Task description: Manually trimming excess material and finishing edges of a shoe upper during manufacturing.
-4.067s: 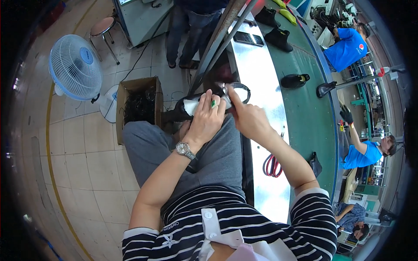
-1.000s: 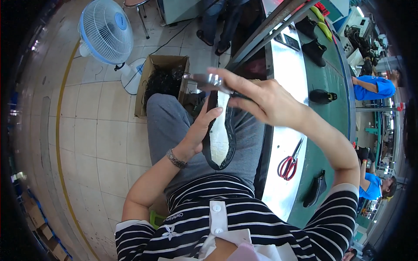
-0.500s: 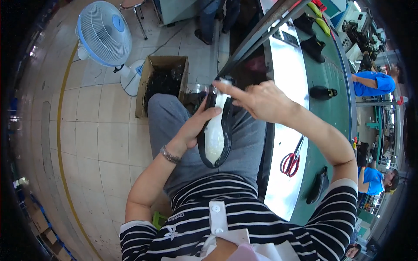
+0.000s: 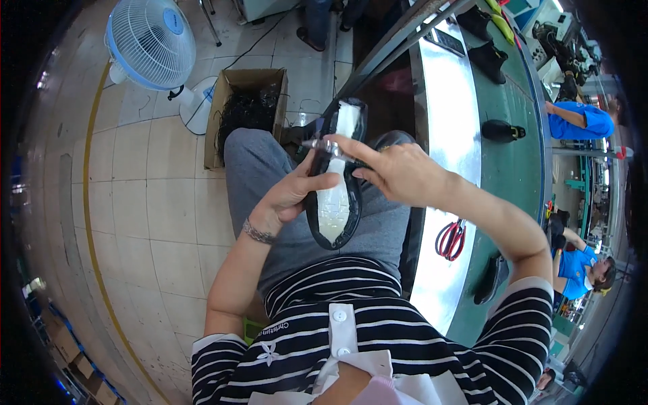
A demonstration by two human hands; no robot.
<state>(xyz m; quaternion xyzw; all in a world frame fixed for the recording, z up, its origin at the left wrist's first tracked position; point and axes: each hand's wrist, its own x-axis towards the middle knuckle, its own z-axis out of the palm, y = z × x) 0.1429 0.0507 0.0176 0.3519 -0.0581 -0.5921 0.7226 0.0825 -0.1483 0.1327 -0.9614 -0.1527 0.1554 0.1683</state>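
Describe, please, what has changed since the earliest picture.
The black shoe has turned from crosswise to lengthwise in the left hand. The right hand holds the metal tool across the shoe. Both kept hold. The red-handled scissors stayed on the metal bench.

Left side: tiled floor [image 4: 152, 212], yellow line [image 4: 88, 202] curving down it. White-and-blue pedestal fan [image 4: 150, 44] upper left; dark cable [image 4: 263, 37] on floor to its right. Open cardboard box [image 4: 216, 111] near fan base, dark tangled strands [image 4: 250, 111] inside. Top edge: a standing person's lower legs [image 4: 317, 23], cut off by frame.

Right side: shiny metal bench [image 4: 447, 145]; red-handled scissors [image 4: 450, 241] lying on it, dark flat device [image 4: 444, 42] farther up. Slanting metal post [image 4: 398, 54] beside bench. Green belt [image 4: 505, 196] alongside, dark footwear [image 4: 503, 131] spaced along it, yellow-green item [image 4: 502, 32] near top. Beyond: two co-workers in blue shirts, one upper [image 4: 582, 121], one lower [image 4: 578, 271].
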